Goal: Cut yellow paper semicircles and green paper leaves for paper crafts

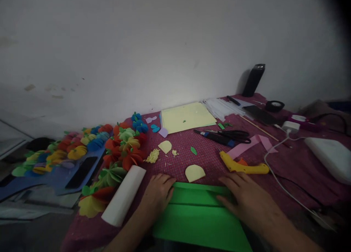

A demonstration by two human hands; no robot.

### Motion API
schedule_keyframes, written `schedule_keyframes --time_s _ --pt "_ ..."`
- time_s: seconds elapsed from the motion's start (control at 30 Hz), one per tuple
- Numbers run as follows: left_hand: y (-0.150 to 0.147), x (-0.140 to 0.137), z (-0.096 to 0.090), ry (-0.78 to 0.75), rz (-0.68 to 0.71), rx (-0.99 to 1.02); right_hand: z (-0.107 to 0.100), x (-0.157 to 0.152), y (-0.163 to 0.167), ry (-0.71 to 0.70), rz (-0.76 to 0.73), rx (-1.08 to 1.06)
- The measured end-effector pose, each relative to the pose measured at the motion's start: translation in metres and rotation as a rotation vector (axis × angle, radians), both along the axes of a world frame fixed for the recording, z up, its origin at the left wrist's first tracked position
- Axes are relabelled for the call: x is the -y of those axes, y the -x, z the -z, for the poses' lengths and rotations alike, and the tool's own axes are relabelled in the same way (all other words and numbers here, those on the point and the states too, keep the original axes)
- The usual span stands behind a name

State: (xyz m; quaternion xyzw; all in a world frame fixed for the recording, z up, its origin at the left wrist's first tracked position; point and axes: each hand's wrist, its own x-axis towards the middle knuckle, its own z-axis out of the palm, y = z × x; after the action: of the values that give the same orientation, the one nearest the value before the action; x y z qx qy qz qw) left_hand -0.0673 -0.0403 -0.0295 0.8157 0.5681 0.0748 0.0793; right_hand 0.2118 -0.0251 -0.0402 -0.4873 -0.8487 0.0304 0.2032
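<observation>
A sheet of green paper (200,222) lies at the front edge of the table, with a strip along its far edge folded over. My left hand (159,190) grips the left end of that fold, fingers together and the thumb on the paper. At the right end, my right hand (242,191) holds the same fold, its thumb resting on the strip. Just beyond the paper lies a cream paper piece with a rounded edge (195,173). A yellow glue gun (244,166) rests close to my right hand, and a white paper roll (124,195) is left of my left hand.
Colourful paper pumpkins and flowers (120,146) crowd the left side. Cream sheets (188,117) lie at the back, near a utility knife (218,138), scissors (236,134) and pink ribbon (251,144). A white cable (270,168) crosses the right side. A black bottle (254,80) stands behind.
</observation>
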Motion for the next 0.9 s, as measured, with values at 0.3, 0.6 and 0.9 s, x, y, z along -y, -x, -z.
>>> schedule_keyframes --time_s 0.3,0.6,0.9 --pt "0.001 -0.001 0.015 -0.160 0.080 -0.062 0.004 -0.024 0.037 0.025 -0.348 0.093" --pt "0.001 0.009 0.016 -0.093 0.143 -0.265 0.016 -0.020 0.033 0.045 -0.378 0.069" --pt "0.007 0.025 0.015 -0.087 0.115 -0.457 0.017 -0.017 0.029 0.044 -0.389 0.086"
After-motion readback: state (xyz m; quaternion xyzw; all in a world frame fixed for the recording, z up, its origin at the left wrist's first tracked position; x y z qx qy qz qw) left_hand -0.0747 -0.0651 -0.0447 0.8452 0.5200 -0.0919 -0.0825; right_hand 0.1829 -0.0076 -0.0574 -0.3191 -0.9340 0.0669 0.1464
